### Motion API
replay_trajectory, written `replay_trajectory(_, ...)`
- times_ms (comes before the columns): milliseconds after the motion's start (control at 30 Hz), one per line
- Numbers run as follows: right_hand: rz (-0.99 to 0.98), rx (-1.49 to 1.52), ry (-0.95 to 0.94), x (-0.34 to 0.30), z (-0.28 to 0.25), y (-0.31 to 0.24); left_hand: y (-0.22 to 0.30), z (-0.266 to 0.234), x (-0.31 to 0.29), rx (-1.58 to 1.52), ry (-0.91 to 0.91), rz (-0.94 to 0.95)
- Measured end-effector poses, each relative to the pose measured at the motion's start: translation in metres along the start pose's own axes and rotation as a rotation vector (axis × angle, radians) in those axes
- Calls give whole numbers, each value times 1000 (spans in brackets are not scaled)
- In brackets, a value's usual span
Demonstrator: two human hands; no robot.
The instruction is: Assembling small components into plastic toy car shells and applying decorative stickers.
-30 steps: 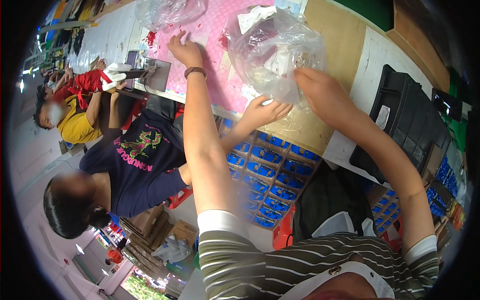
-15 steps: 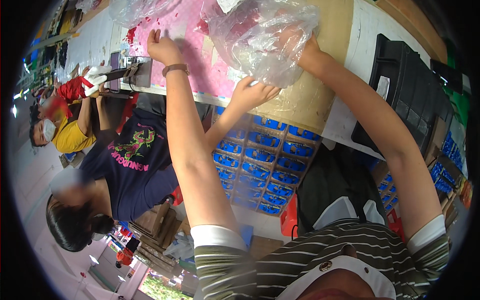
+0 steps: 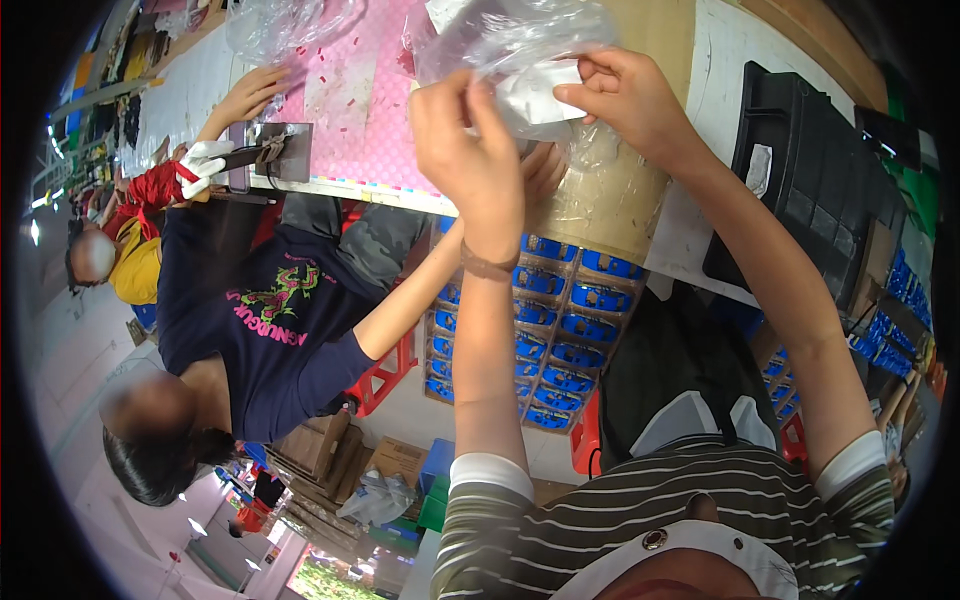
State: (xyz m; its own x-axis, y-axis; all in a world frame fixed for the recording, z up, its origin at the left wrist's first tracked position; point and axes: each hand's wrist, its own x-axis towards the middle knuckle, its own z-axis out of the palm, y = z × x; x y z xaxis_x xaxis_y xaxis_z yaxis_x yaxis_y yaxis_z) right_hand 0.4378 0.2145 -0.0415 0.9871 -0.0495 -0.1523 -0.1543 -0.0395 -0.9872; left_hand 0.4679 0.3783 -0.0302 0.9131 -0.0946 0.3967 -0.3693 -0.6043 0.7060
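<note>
A crumpled clear plastic bag (image 3: 505, 40) with a few red bits by its left side lies at the far middle of the table. My left hand (image 3: 468, 150) is raised at its near left edge, thumb and fingers pinched on the film; the exact grip is partly hidden. Between my hands a white paper slip (image 3: 545, 90) shows against the bag. My right hand (image 3: 635, 105) pinches the slip's right edge between thumb and curled fingers. Just behind my left wrist, a co-worker's hand (image 3: 545, 172) rests near the bag.
Small red pieces (image 3: 350, 100) lie scattered on a pink sheet (image 3: 385, 150). A co-worker in a dark shirt (image 3: 285, 300) sits left, their other hand (image 3: 250, 98) by a metal clamp (image 3: 285, 150). A black case (image 3: 810, 170) stands right. Stacked blue parts (image 3: 565, 355) are below the table.
My left hand has come right, from over the pink sheet to the bag. My right hand has drawn out of the bag and now pinches the slip. The co-worker has leaned in, one hand reaching left.
</note>
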Motion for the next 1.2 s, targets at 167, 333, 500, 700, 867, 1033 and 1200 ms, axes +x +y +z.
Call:
replay_trajectory(167,-82,70,47,-21,3,-11,20,-7,-2,-504,57,-202)
replay_trajectory(333,-61,-170,121,-44,2,-44,60,-16,-15,-400,139,-182)
replay_trajectory(500,-253,-416,259,-69,-16,-53,91,-2,-45,-405,273,295)
replay_trajectory(700,-112,-465,228,-94,-43,-49,127,13,-78,-506,180,380)
replay_trajectory(867,-152,-599,199,-126,-58,-49,179,0,-109,-548,200,392)
replay_trajectory(1033,-3,-159,52,-182,-41,-120,232,-49,-132,-637,125,421)
replay_trajectory(1200,-433,-669,-93,-267,-73,-120,266,-102,-183,-574,-105,297)
